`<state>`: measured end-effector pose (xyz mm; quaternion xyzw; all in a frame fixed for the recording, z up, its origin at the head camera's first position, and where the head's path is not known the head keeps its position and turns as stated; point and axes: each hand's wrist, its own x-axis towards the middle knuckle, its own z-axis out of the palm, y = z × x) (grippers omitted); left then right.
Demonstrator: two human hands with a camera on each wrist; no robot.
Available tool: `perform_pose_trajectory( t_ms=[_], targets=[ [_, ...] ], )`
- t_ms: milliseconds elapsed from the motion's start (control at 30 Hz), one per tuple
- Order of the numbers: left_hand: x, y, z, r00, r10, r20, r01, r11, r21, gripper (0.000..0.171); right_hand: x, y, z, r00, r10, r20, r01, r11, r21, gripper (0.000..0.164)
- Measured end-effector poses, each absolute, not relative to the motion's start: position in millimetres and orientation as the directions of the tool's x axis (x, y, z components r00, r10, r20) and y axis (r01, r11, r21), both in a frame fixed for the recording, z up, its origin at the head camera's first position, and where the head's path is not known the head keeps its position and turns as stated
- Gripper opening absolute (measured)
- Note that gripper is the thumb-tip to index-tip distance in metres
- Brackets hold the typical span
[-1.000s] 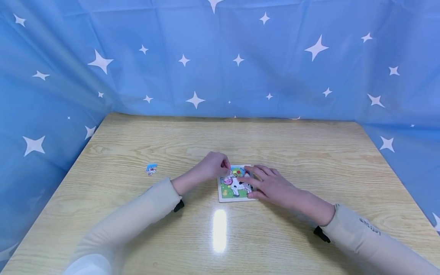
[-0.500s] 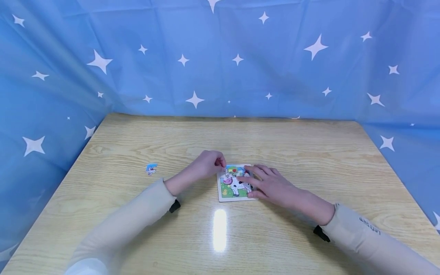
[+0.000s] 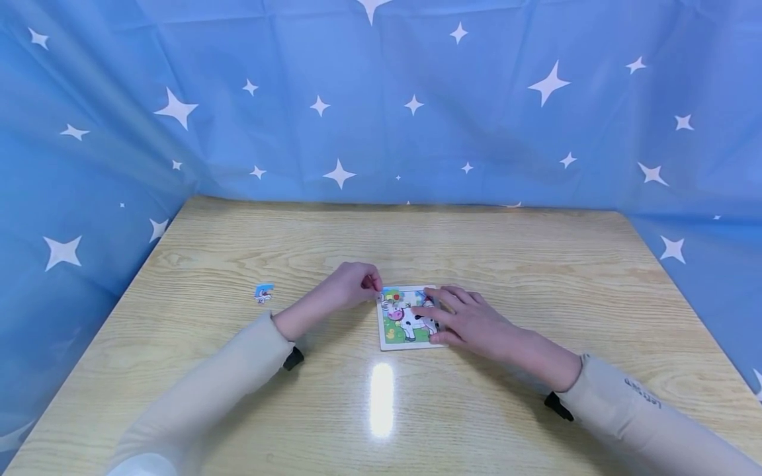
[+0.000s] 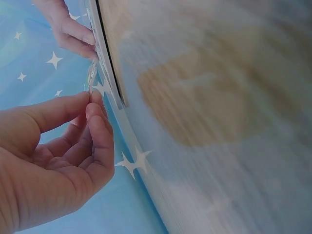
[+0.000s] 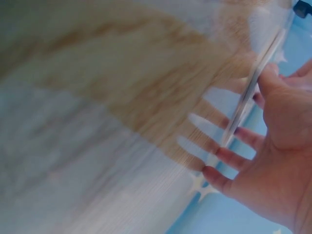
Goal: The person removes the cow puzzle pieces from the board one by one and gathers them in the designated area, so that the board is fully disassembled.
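A square jigsaw puzzle board [image 3: 411, 346] with a cow picture and a pale rim lies on the table. At its upper left corner my left hand [image 3: 356, 285] pinches a puzzle piece [image 4: 91, 74] between thumb and forefinger; in the left wrist view the piece is seen nearly edge-on, tilted up. My right hand [image 3: 476, 324] rests on the board's right side with fingers spread, covering part of the picture. From the right wrist, that hand's thumb and fingers lie along the thin edge of the board [image 5: 243, 100]. A loose piece [image 3: 263, 293] with blue and white on it lies well left of the board.
The wood-grain table [image 3: 506, 251] extends around the board, with a bright light reflection [image 3: 381, 400] in front of it. A blue curtain [image 3: 381, 86] with white stars hangs behind the table and along both sides.
My left hand has drawn left across the board's upper part to its left corner, uncovering more of the picture. The right hand and the loose piece have stayed put.
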<state>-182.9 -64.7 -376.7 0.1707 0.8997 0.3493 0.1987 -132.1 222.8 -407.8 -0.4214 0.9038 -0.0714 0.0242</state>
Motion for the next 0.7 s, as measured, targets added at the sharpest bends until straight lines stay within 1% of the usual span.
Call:
perform_pose_trajectory(
  t_ms=[400,700],
  targets=[
    [-183,-86,-374,-0.867,0.422,-0.264,0.131,0.706,0.696,0.006,-131,222,-407,-0.644,-0.765,0.024,-0.758,0.633,-0.157,0.053],
    [-182,-104,-375,-0.853,0.455,-0.255,0.154,0.687,0.71,0.004,-130,222,-407,-0.643,-0.765,0.034,-0.76,0.632,-0.154,0.053]
  ],
)
